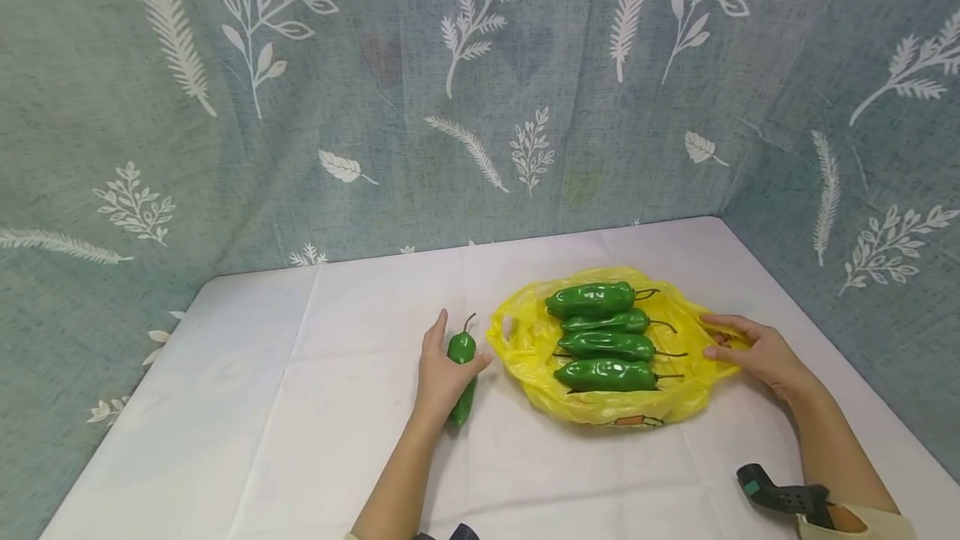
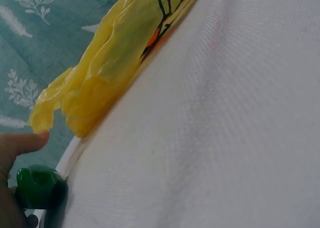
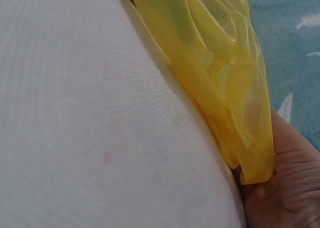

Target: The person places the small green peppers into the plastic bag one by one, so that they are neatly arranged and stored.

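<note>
A single green chili pepper (image 1: 462, 348) with a thin curved stem lies on the white cloth left of a yellow plastic bag (image 1: 525, 365). Over it is my left hand (image 1: 441, 373), thumb and fingers spread to either side; the left wrist view shows the straight thumb above the pepper (image 2: 40, 188). Several more green peppers (image 1: 607, 346) lie side by side on the spread bag, stems mostly to the right. At the bag's right end my right hand (image 1: 765, 357) holds the handle, which passes between thumb and fingers. In the right wrist view the bag (image 3: 250, 128) partly hides these fingers.
A white cloth (image 1: 337, 440) covers the table. Blue-green fabric with white leaf prints (image 1: 420, 148) hangs behind it and along the sides. A dark wrist strap (image 1: 787, 497) is on the right forearm.
</note>
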`<state>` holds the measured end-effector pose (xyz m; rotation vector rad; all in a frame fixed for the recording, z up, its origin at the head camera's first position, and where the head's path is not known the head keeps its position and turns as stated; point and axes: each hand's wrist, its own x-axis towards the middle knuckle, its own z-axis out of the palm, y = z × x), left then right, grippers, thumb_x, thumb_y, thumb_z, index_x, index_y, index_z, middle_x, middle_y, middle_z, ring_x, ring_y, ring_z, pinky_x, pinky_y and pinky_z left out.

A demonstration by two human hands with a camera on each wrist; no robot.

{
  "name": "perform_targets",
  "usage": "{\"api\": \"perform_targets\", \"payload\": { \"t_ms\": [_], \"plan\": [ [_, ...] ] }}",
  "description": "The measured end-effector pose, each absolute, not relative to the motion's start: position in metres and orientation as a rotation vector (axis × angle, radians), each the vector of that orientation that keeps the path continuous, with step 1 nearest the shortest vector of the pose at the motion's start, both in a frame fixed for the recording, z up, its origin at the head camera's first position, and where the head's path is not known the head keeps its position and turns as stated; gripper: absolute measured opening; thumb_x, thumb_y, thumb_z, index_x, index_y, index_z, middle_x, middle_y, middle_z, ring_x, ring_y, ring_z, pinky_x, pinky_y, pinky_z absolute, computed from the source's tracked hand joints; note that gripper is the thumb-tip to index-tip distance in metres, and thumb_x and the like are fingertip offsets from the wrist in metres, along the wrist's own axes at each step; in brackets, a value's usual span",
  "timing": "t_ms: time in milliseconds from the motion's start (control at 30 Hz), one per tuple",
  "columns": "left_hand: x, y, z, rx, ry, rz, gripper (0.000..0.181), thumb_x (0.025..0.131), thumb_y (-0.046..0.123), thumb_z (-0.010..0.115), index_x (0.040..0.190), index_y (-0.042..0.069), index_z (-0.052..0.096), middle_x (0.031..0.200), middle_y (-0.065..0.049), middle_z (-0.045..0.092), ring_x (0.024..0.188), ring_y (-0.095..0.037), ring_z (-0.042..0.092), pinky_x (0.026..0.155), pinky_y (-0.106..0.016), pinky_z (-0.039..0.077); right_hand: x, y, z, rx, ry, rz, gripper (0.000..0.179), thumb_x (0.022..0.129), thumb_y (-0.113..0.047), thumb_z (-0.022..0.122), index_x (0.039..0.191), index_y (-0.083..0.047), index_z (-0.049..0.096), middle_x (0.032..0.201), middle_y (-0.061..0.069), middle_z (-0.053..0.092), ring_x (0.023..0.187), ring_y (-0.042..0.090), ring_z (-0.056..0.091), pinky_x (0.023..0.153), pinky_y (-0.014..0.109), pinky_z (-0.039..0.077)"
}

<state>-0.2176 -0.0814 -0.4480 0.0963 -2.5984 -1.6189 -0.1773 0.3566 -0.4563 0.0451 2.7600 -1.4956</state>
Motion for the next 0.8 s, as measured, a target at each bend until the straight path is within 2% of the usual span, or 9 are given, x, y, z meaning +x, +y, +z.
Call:
{"api": "perform_targets", "payload": {
  "t_ms": [133, 233, 300, 400, 467, 533, 800],
  "plan": [
    [-0.218, -0.082, -0.453, 0.095, -2.606, -1.592, 0.095, 0.072, 0.025, 0.082, 0.150, 0.014, 0.027, 0.151, -0.015, 0.029, 0.136, -0.037, 0.031, 0.108, -0.054, 0.031, -0.178, 0.356, -0.456, 0.049, 2.749, -1.509, 0.066, 0.085, -0.031, 0.071, 0.135, 0.004, 0.047, 0.118, -0.023, 0.044, 0.101, -0.012, 0.035, 0.080, 0.002, 0.036],
    [-0.217, -0.082, -0.456, 0.072, -2.615, -1.573, 0.095, 0.071, 0.022, 0.082, 0.149, 0.014, 0.028, 0.149, -0.015, 0.032, 0.134, -0.037, 0.035, 0.106, -0.053, 0.034, -0.178, 0.356, -0.456, 0.059, 2.761, -1.486, 0.067, 0.085, -0.031, 0.071, 0.135, 0.004, 0.046, 0.126, -0.007, 0.049, 0.101, -0.010, 0.037, 0.080, 0.002, 0.036],
    [-0.215, -0.081, -0.458, 0.049, -2.629, -1.550, 0.095, 0.071, 0.021, 0.082, 0.149, 0.014, 0.029, 0.148, -0.016, 0.034, 0.131, -0.037, 0.038, 0.103, -0.053, 0.038, -0.178, 0.356, -0.456, 0.069, 2.769, -1.464, 0.067, 0.085, -0.032, 0.071, 0.136, 0.004, 0.046, 0.132, 0.008, 0.049, 0.106, -0.002, 0.041, 0.079, 0.001, 0.036],
    [-0.214, -0.079, -0.459, 0.020, -2.664, -1.490, 0.097, 0.069, 0.020, 0.083, 0.149, 0.013, 0.029, 0.146, -0.017, 0.037, 0.127, -0.037, 0.042, 0.100, -0.052, 0.041, -0.178, 0.355, -0.456, 0.081, 2.761, -1.448, 0.069, 0.085, -0.033, 0.070, 0.137, 0.004, 0.044, 0.140, 0.024, 0.041, 0.118, 0.021, 0.042, 0.077, -0.001, 0.032],
    [-0.213, -0.078, -0.460, 0.021, -2.684, -1.452, 0.097, 0.069, 0.019, 0.083, 0.149, 0.012, 0.028, 0.145, -0.017, 0.038, 0.125, -0.037, 0.044, 0.098, -0.052, 0.042, -0.179, 0.355, -0.456, 0.086, 2.748, -1.448, 0.069, 0.086, -0.033, 0.070, 0.138, 0.004, 0.043, 0.142, 0.026, 0.038, 0.124, 0.034, 0.037, 0.076, -0.002, 0.030],
    [-0.213, -0.077, -0.460, 0.033, -2.700, -1.436, 0.098, 0.069, 0.018, 0.082, 0.150, 0.013, 0.027, 0.145, -0.018, 0.038, 0.124, -0.037, 0.044, 0.098, -0.053, 0.042, -0.179, 0.355, -0.456, 0.089, 2.737, -1.451, 0.070, 0.086, -0.034, 0.069, 0.138, 0.004, 0.042, 0.143, 0.027, 0.037, 0.127, 0.039, 0.033, 0.075, -0.002, 0.029],
    [-0.214, -0.077, -0.460, 0.044, -2.691, -1.499, 0.093, 0.072, 0.008, 0.076, 0.150, 0.013, 0.025, 0.146, -0.018, 0.035, 0.125, -0.038, 0.044, 0.098, -0.053, 0.043, -0.179, 0.354, -0.455, 0.096, 2.731, -1.456, 0.070, 0.086, -0.035, 0.069, 0.138, 0.004, 0.042, 0.142, 0.027, 0.037, 0.126, 0.038, 0.034, 0.075, -0.002, 0.030]
  ]
}}
